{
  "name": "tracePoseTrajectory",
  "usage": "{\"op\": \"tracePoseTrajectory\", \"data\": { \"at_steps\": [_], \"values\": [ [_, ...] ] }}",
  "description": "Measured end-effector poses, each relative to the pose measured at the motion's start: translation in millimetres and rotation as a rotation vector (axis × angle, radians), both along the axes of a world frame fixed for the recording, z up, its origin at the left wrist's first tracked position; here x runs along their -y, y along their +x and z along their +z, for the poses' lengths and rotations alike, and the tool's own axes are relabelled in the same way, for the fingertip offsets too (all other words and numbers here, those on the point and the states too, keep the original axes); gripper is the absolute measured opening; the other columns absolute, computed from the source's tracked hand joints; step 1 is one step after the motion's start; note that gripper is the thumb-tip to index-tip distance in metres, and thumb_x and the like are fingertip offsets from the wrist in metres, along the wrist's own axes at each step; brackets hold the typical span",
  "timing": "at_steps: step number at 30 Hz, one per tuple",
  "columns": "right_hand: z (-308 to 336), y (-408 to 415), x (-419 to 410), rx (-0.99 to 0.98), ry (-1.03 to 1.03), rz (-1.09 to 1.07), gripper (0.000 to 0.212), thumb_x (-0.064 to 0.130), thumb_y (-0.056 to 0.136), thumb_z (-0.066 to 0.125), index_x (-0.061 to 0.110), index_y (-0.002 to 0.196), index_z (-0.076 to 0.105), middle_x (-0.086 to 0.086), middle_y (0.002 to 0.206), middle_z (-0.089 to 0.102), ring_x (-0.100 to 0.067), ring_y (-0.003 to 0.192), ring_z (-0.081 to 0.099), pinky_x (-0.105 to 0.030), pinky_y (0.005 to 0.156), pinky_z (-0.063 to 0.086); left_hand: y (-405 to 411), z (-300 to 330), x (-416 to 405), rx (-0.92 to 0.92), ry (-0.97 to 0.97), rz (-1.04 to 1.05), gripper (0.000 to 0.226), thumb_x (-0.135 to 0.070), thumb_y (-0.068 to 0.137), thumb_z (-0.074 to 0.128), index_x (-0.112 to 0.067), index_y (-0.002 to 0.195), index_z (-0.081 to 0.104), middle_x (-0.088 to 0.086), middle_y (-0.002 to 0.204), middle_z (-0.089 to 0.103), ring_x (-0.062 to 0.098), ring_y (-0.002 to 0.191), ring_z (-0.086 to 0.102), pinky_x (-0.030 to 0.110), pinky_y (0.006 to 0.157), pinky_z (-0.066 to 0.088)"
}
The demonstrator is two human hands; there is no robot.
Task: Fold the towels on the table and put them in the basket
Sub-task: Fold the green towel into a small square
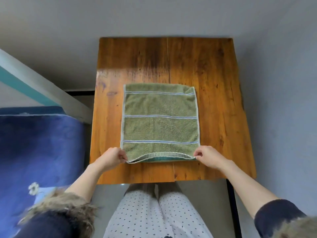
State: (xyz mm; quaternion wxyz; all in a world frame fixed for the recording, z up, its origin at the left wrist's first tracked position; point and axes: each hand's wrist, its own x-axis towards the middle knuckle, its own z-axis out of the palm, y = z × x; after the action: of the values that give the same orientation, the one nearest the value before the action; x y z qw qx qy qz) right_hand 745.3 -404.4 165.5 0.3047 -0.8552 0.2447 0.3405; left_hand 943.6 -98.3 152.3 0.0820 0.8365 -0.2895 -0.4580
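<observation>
A green towel with thin blue-and-white stripes lies flat in the middle of the wooden table, folded once so two layers show at its near edge. My left hand pinches the near left corner of the towel. My right hand pinches the near right corner. Both corners sit just above the tabletop, and the near edge sags slightly between them. No basket is in view.
A bed with a blue flowered cover stands close to the table's left side. A grey wall runs behind the table. My legs in dotted trousers are at the table's near edge.
</observation>
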Motion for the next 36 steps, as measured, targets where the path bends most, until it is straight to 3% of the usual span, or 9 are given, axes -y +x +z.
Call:
{"op": "tracePoseTrajectory", "data": {
  "at_steps": [6,13,17,22,25,27,30,32,36],
  "values": [
    [-23,-21,-12,0.045,-0.085,0.065,0.022,0.007,0.092,0.048,0.014,0.100,0.067,-0.002,0.113,0.060,-0.017,0.111,0.050,-0.032,0.089,0.045,-29,-27,-31,0.197,-0.130,-0.005,0.011,-0.009,0.087,0.062,-0.012,0.092,0.073,0.001,0.098,0.065,0.020,0.094,0.056,0.029,0.077,0.046],
    [-35,-39,-20,0.025,-0.155,0.185,0.025,0.017,0.096,0.045,0.016,0.111,0.065,0.002,0.118,0.049,-0.014,0.111,0.042,-0.029,0.090,0.042,-44,-37,-41,0.365,-0.154,-0.064,0.012,0.001,0.070,0.076,-0.010,0.074,0.074,0.005,0.084,0.061,0.025,0.070,0.057,0.033,0.051,0.045],
    [-39,-34,-20,-0.007,-0.194,0.201,0.030,0.028,0.097,0.041,0.018,0.109,0.067,0.001,0.116,0.051,-0.016,0.111,0.041,-0.034,0.095,0.035,-40,-36,-33,0.422,-0.076,-0.065,0.011,-0.009,0.078,0.066,-0.016,0.075,0.075,0.000,0.084,0.060,0.021,0.075,0.047,0.033,0.059,0.035],
    [-37,0,-3,0.129,-0.152,-0.103,0.032,0.031,0.098,0.041,0.012,0.086,0.064,-0.001,0.096,0.056,-0.015,0.092,0.048,-0.040,0.095,0.039,-17,-28,15,0.475,-0.095,-0.022,0.013,-0.016,0.085,0.054,-0.011,0.088,0.066,0.005,0.097,0.058,0.022,0.091,0.047,0.034,0.076,0.040],
    [-35,37,21,0.272,-0.095,-0.388,0.024,0.024,0.097,0.043,0.009,0.096,0.061,-0.002,0.096,0.055,-0.018,0.093,0.053,-0.037,0.090,0.045,4,-27,63,0.493,-0.165,-0.031,0.023,-0.019,0.089,0.050,-0.010,0.109,0.059,0.009,0.118,0.054,0.025,0.109,0.049,0.038,0.091,0.041],
    [-36,64,42,0.342,-0.091,-0.527,0.021,0.020,0.097,0.044,0.009,0.104,0.060,-0.003,0.103,0.058,-0.017,0.096,0.054,-0.031,0.086,0.045,17,-29,98,0.484,-0.191,-0.043,0.035,-0.019,0.091,0.048,-0.010,0.124,0.051,0.013,0.134,0.045,0.028,0.124,0.041,0.043,0.102,0.035],
    [-39,108,77,0.417,-0.085,-0.689,0.025,0.023,0.098,0.044,0.009,0.110,0.060,-0.003,0.108,0.062,-0.014,0.097,0.053,-0.031,0.090,0.044,35,-39,147,0.480,-0.231,-0.044,0.050,-0.019,0.092,0.047,-0.013,0.140,0.034,0.013,0.153,0.022,0.029,0.143,0.015,0.048,0.115,0.015],
    [-42,135,98,0.434,-0.054,-0.727,0.029,0.028,0.098,0.044,0.009,0.110,0.061,-0.004,0.107,0.064,-0.016,0.096,0.055,-0.031,0.089,0.044,46,-48,174,0.508,-0.246,-0.078,0.055,-0.021,0.093,0.045,-0.019,0.145,0.026,0.009,0.157,0.011,0.029,0.145,0.003,0.050,0.117,0.005],
    [-56,174,122,0.432,-0.028,-0.801,0.043,0.037,0.094,0.047,-0.003,0.097,0.063,-0.018,0.096,0.067,-0.024,0.083,0.060,-0.041,0.089,0.047,66,-65,216,0.594,-0.276,-0.163,0.056,-0.029,0.096,0.040,-0.024,0.148,0.020,0.006,0.158,0.006,0.030,0.145,-0.002,0.056,0.114,0.000]
  ]
}}
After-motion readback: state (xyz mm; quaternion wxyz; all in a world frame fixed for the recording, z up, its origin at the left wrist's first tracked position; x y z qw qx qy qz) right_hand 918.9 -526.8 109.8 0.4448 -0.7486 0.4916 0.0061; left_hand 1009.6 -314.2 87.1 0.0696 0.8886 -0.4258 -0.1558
